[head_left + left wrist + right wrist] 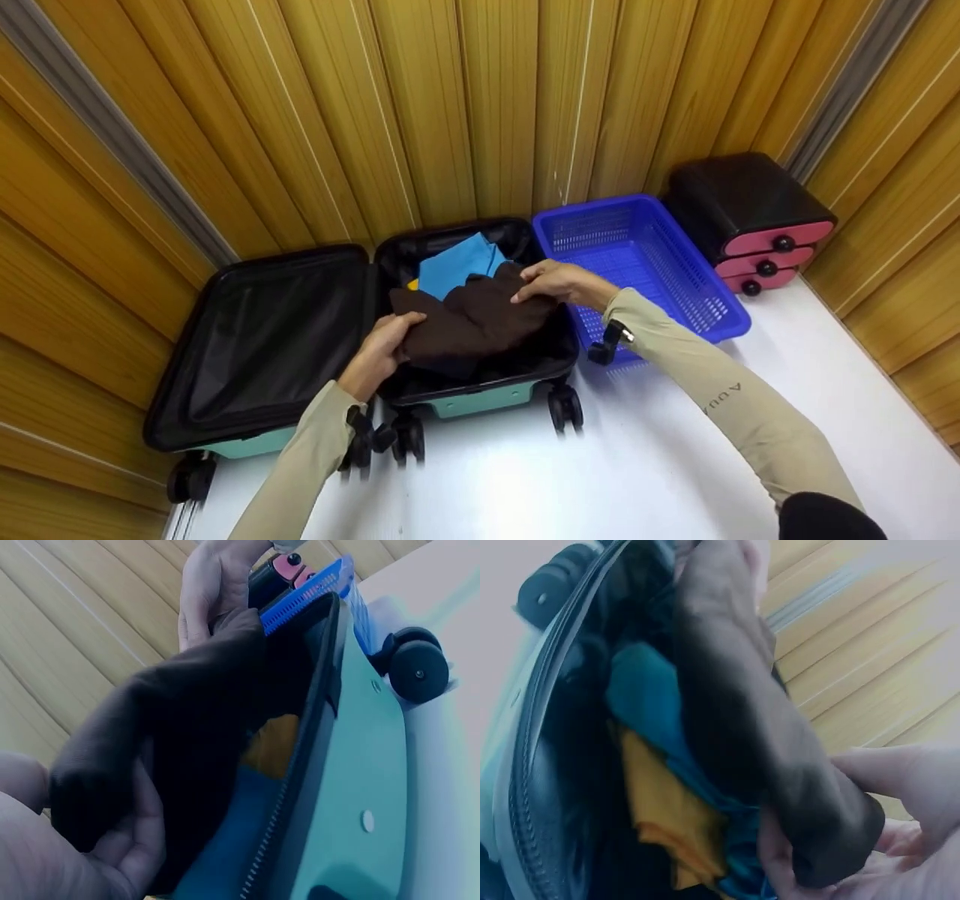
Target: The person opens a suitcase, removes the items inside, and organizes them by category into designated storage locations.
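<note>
Brown cloth (472,322) sits bunched on top of the pile inside the right half of the open teal suitcase (480,397), w/ both hands on it. Left hand (382,349) grips the near-left edge of the cloth; in the left wrist view the fingers (142,840) curl round a fold, fabric wrapped between thumb and palm. Right hand (559,283) is on the far-right edge, fingers curled over the cloth, and the right wrist view shows the fingertips (780,855) pinching a rolled end of it. So both grips are closed on fabric, not spread.

Under the brown cloth lies a blue garment (457,266), poking out toward the back of the case, and a sliver of a yellow garment (412,285) shows at its left; the right wrist view has the yellow one below the blue one, against the black lining.

Suitcase lid half (270,337) lies flat to the left, black lining up. Case wheels (566,409) point toward the person. Blue plastic basket (637,255) stands just beside the case on the right, touching or nearly so; can't tell which. Black drawer unit (746,217) w/ pink drawer fronts sits behind the basket's right corner, against the wood-panel wall (465,97). All of it rests on a white floor (637,465). Both arms wear beige sleeves (712,382).
</note>
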### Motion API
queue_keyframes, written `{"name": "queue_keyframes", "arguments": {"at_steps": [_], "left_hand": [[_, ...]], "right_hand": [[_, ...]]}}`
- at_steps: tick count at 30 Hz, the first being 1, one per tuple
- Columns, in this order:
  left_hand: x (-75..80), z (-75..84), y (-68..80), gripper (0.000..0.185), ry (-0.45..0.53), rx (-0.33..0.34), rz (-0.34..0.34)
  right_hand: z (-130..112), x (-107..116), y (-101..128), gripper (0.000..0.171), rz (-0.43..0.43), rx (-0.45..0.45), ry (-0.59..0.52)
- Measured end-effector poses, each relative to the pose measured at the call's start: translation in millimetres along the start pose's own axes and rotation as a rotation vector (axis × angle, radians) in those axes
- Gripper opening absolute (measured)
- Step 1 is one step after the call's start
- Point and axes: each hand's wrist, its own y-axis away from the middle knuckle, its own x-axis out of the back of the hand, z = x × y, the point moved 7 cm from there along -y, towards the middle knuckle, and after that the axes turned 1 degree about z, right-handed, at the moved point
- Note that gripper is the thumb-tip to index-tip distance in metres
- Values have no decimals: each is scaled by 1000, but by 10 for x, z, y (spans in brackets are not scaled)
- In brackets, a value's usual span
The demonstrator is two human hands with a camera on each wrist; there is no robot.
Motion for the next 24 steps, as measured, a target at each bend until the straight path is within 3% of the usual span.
{"name": "queue_keyframes", "arguments": {"at_steps": [7,18,24], "left_hand": [[-142,292,14,29,-38,-142,-51],[-749,531,-170,47,-2,-166,-94],[-1050,536,-246,43,-39,-203,-139]], "right_hand": [[-139,348,150,36,56,94,-106],[-126,1000,439,29,71,204,-145],[61,1302,585,23,133,162,-83]]}}
